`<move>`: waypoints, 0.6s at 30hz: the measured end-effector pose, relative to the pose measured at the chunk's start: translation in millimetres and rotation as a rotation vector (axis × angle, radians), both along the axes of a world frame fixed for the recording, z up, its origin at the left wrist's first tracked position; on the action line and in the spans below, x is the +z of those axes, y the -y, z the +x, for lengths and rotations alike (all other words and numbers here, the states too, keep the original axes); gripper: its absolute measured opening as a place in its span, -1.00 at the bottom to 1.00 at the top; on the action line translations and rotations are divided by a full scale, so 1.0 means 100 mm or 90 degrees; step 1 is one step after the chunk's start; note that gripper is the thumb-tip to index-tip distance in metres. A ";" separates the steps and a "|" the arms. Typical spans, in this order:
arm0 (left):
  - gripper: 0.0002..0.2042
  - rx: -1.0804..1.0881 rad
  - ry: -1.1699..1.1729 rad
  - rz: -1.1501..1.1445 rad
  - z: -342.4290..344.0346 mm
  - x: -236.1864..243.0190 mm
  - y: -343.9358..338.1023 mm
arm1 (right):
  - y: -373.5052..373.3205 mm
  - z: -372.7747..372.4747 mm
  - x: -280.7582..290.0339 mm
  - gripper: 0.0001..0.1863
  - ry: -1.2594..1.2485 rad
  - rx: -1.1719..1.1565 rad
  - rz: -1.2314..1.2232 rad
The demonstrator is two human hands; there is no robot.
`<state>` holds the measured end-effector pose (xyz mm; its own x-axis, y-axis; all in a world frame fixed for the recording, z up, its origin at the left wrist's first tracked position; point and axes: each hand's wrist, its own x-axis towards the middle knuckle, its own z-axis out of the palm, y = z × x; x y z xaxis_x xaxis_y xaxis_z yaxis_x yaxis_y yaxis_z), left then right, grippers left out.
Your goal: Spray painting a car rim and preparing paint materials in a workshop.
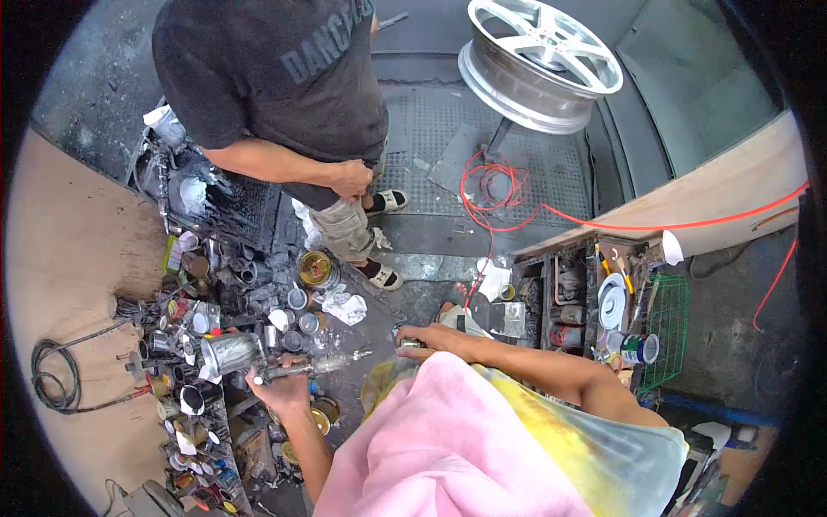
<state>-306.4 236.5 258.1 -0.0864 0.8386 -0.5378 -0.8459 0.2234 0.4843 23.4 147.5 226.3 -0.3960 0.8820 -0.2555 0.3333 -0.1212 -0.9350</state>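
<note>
My left hand (282, 395) is closed around the body of a spray gun (274, 372), held level over the left side of the floor. A silver paint cup (231, 354) sits at the gun's left end, among the cans on the bench. My right hand (422, 339) is closed in front of my body, apart from the gun. Something small and metallic shows at its fingers, too small to name. A silver alloy wheel (543, 65) stands raised on a dark stand at the far right.
A person in a dark shirt (284, 95) stands ahead on the left. Paint cans (316, 269) crowd the left bench and floor. An orange air hose (495, 194) coils below the wheel and runs right. A shelf (560, 293) and a green wire basket (665, 332) stand to the right.
</note>
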 end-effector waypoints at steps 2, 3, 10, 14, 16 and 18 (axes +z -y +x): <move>-0.64 -0.030 -0.019 0.013 0.00 -0.05 0.02 | 0.00 -0.02 0.02 -0.46 -0.004 -0.016 0.015; -0.63 -0.060 -0.037 0.028 -0.03 -0.07 0.06 | -0.01 -0.03 0.05 -0.46 -0.007 -0.002 0.011; -0.53 -0.160 0.036 -0.057 0.26 -0.04 0.18 | 0.19 0.11 -0.86 -0.42 0.143 -0.003 -0.097; -0.41 -0.231 -0.005 0.011 0.34 0.00 0.10 | 0.31 0.16 -1.36 -0.31 0.251 0.103 -0.108; -0.34 -0.286 -0.038 0.103 0.31 -0.02 0.19 | 0.16 0.16 -1.33 -0.30 0.267 0.167 -0.128; -0.38 -0.305 -0.119 0.111 0.21 -0.02 0.30 | -0.04 0.13 -1.27 -0.35 0.333 0.229 -0.141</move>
<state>-285.2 206.9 255.6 0.2464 0.8832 -0.3990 -0.5657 0.4654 0.6807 36.2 151.5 99.5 -0.4297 0.6226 -0.6540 0.7916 -0.0887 -0.6045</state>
